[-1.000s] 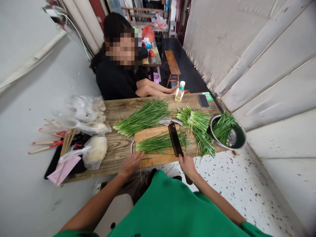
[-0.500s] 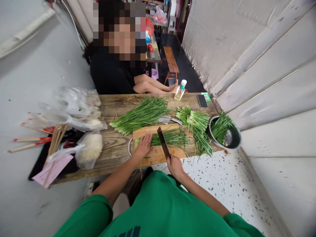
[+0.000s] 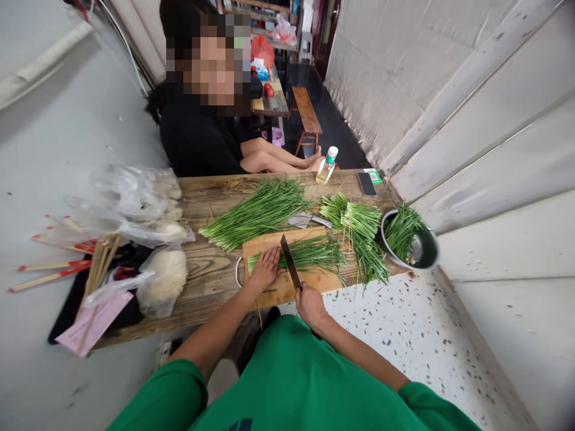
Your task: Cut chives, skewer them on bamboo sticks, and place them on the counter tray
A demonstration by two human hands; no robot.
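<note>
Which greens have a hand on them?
The bunch on the cutting board: the left hand rests on it. The other greens, on the table and in the bowl, are untouched.

Pale walls (image 3: 67, 155), speckled white floor (image 3: 399, 329), low wooden bench (image 3: 306, 111)

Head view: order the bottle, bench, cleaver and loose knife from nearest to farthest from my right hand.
1. Cleaver, in the right hand
2. Loose knife, beyond the board
3. Bottle, far side of table
4. Bench, on floor beyond
</note>
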